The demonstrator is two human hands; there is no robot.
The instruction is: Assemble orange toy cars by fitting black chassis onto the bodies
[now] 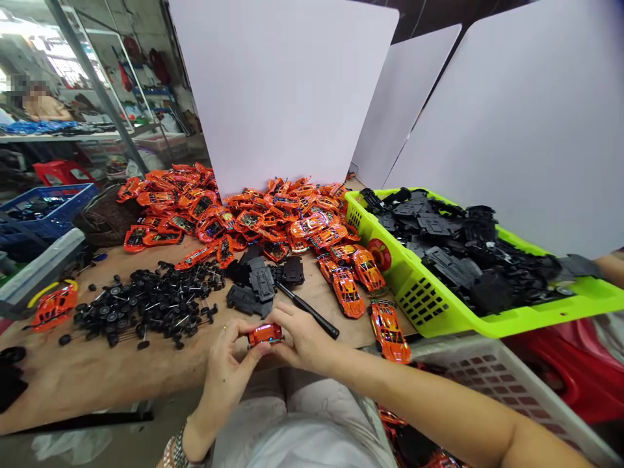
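Observation:
Near the table's front edge, an orange toy car (pixel 264 334) is held between both hands, one end facing me. My left hand (pixel 231 354) grips its left side with thumb and fingers. On the other side my right hand (pixel 305 338) closes round it, fingers over the top. Its underside is hidden. Just beyond lie several black plastic car bases (pixel 262 279) and a tool with a black handle (pixel 314 313). To the left is a heap of black wheels on metal axles (pixel 141 302). Orange car shells (pixel 253 218) are piled at the back.
A lime-green basket (pixel 429 318) full of black car bases stands at right, with orange cars (pixel 390 331) beside it. Below it is a white crate (pixel 517 383). White panels (pixel 287 91) rise behind the pile. At far left a person (pixel 46 104) sits at another table.

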